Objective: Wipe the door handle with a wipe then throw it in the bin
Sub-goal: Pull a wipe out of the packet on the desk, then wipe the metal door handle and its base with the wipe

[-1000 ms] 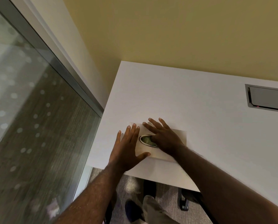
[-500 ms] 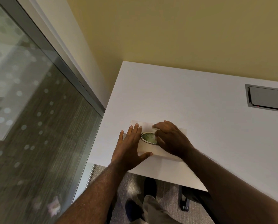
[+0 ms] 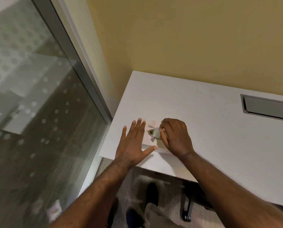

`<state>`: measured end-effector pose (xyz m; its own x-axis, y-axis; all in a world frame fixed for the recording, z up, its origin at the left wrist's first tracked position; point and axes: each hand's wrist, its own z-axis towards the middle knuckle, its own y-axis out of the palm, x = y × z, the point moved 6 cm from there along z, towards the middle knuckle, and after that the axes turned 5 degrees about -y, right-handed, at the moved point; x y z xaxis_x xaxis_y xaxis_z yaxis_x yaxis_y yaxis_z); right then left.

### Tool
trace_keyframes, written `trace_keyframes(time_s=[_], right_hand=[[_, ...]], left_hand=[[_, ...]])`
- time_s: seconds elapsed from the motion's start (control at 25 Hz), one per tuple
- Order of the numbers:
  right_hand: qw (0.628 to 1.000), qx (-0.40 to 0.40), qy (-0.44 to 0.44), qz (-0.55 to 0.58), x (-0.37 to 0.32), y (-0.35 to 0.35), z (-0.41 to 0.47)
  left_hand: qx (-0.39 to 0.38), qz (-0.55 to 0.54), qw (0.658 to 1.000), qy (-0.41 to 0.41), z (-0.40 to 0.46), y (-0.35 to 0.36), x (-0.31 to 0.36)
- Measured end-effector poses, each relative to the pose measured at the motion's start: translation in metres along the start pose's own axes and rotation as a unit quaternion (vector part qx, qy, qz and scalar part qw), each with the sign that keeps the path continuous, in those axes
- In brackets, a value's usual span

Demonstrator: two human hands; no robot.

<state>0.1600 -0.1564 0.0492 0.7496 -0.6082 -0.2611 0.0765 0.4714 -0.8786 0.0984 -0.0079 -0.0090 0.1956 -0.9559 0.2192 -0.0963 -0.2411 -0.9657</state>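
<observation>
A white wipe [image 3: 155, 132] is rising from the pack's [image 3: 149, 139] oval opening near the worktop's [image 3: 203, 122] front-left corner, pinched between the right hand's [image 3: 175, 137] fingers; half a second ago none was showing. The left hand [image 3: 132, 143] is lying flat, fingers spread, pressing the pack beside a glass wall [image 3: 38, 104].

Wipe pack [image 3: 151, 137] on counter [image 3: 203, 129] near its left front corner; glass wall [image 3: 38, 112] left of counter; hatch [image 3: 269, 107] far right.
</observation>
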Motion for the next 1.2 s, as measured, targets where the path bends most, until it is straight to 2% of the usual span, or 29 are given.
trace_keyframes(time_s=[0.2,0.32,0.44,0.64,0.72,0.8,0.84,0.92,1.0,1.12,1.2], right_hand=[[0.999,0.024,-0.031,0.018,-0.071,-0.017,-0.027],[0.998,0.018,-0.065,0.022,-0.112,-0.020,-0.045],[0.995,-0.033,-0.083,0.047,-0.137,-0.023,-0.061],[0.959,-0.114,-0.260,0.002,-0.194,-0.021,-0.100],[0.954,-0.167,-0.226,0.100,-0.211,-0.021,-0.108],[0.931,-0.216,-0.227,0.188,-0.229,-0.015,-0.123],[0.922,-0.203,-0.247,0.219,-0.239,-0.013,-0.136],[0.914,-0.162,-0.309,0.206,-0.260,-0.012,-0.168],[0.899,-0.181,-0.346,0.200,-0.289,-0.008,-0.198],[0.882,-0.194,-0.352,0.246,-0.329,-0.001,-0.217],[0.858,-0.206,-0.376,0.283,-0.369,-0.006,-0.224]], left_hand=[[0.007,-0.027,1.000,0.001,-0.049,-0.021,0.000],[0.038,-0.068,0.997,-0.011,-0.085,-0.024,-0.006],[0.070,-0.142,0.985,-0.062,-0.127,-0.024,-0.021],[0.091,-0.313,0.932,-0.157,-0.207,-0.020,-0.044],[0.117,-0.335,0.917,-0.184,-0.242,-0.020,-0.044],[0.135,-0.341,0.905,-0.216,-0.283,-0.018,-0.040],[0.130,-0.339,0.903,-0.231,-0.303,-0.015,-0.037],[0.120,-0.331,0.898,-0.264,-0.346,-0.005,-0.028],[0.127,-0.317,0.891,-0.299,-0.393,-0.002,-0.026],[0.142,-0.261,0.882,-0.365,-0.461,-0.005,-0.039],[0.156,-0.213,0.875,-0.405,-0.522,-0.012,-0.056]])
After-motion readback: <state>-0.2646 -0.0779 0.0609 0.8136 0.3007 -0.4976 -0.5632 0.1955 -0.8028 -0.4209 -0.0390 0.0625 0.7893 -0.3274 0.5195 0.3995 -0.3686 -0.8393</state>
